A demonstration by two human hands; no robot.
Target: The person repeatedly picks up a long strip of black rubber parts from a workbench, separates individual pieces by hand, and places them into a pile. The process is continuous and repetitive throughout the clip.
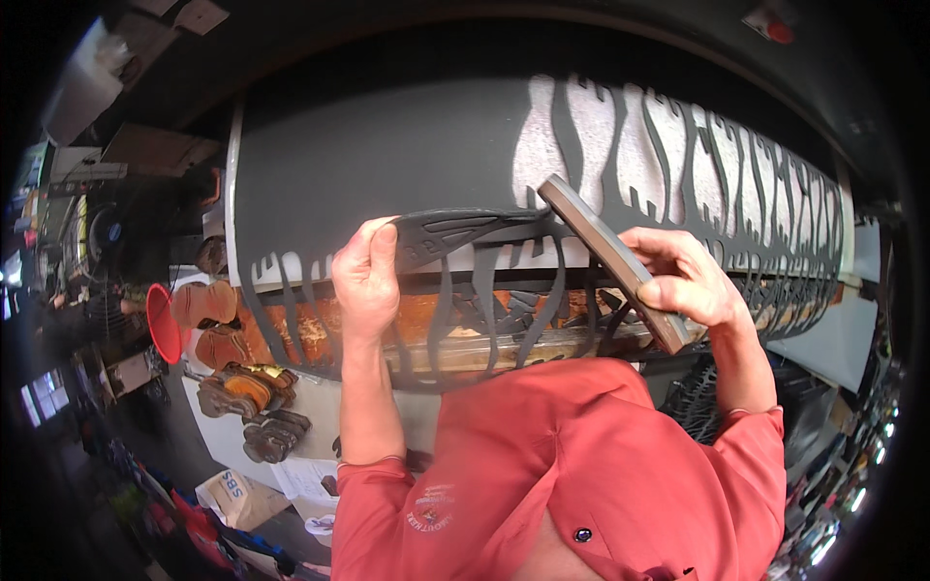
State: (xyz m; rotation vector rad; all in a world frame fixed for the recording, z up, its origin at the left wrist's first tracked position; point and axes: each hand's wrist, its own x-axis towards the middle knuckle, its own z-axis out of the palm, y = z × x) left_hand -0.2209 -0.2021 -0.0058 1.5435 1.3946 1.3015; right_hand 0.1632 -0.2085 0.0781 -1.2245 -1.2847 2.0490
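My left hand is closed on one end of a dark, flat sole piece with lines marked on its face. Its far tip reaches toward the thing in my right hand. That hand grips a long, narrow sole-cutting die with brownish-grey sides, tilted and seen mostly edge-on. Thumb and fingers clamp its lower half. Beneath both hands lies a wide dark sheet, with several sole-shaped cut-outs in its right part where a pale surface shows through.
Thin strips of the cut sheet hang over the table's front edge, before a worn orange-brown beam. At the left are brown sole-shaped pieces, a red round-rimmed object and a cardboard box. Black cut scrap lies at the right.
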